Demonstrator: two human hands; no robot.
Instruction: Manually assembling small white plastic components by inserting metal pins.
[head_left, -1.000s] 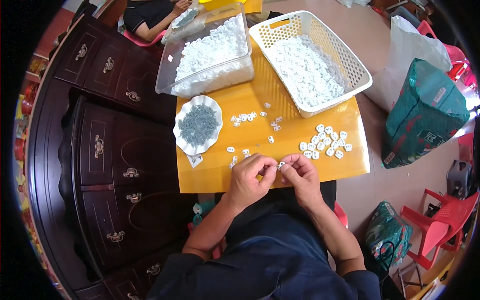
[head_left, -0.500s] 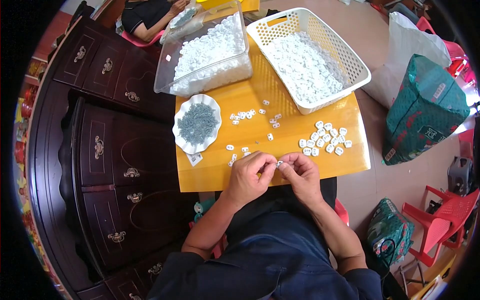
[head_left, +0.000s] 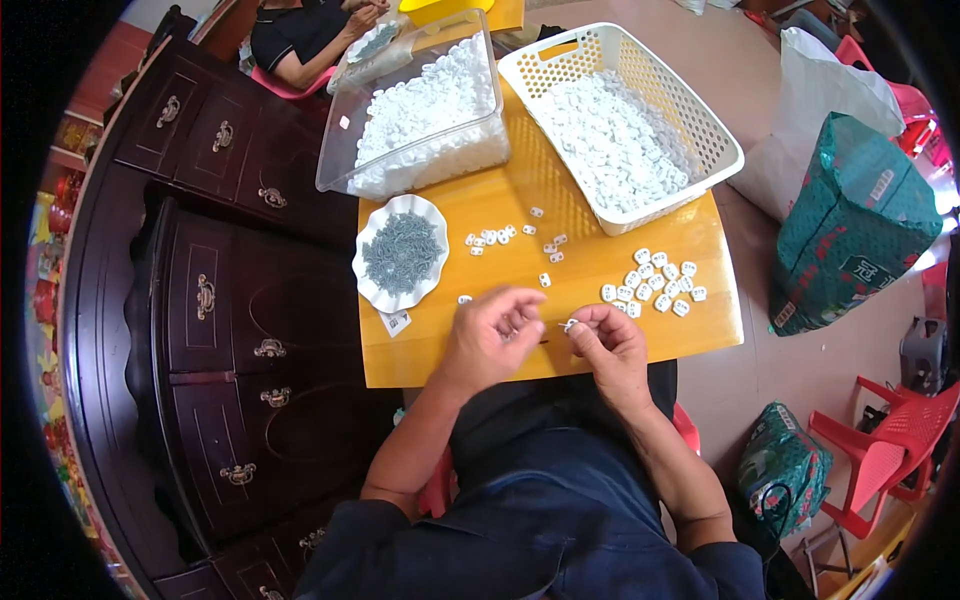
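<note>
My left hand (head_left: 492, 335) and my right hand (head_left: 606, 345) meet over the near edge of a small yellow wooden table (head_left: 520, 215). Between their fingertips sits a small white plastic piece (head_left: 569, 325), pinched by my right hand, with the left fingers touching it. A group of several white pieces (head_left: 652, 284) lies just right of my hands. More loose white pieces (head_left: 505, 240) are scattered in the table's middle. A white scalloped dish (head_left: 401, 252) of small grey metal parts stands to the left.
A clear plastic tub (head_left: 420, 110) and a white perforated basket (head_left: 620, 125), both full of white pieces, fill the far half. Dark wooden cabinets (head_left: 230, 290) stand at left. Another person (head_left: 300, 35) sits beyond. A green bag (head_left: 850, 230) and red chair (head_left: 885, 455) are at right.
My two hands have stayed together at the table's near edge; the fingers shifted slightly around the small white piece.
</note>
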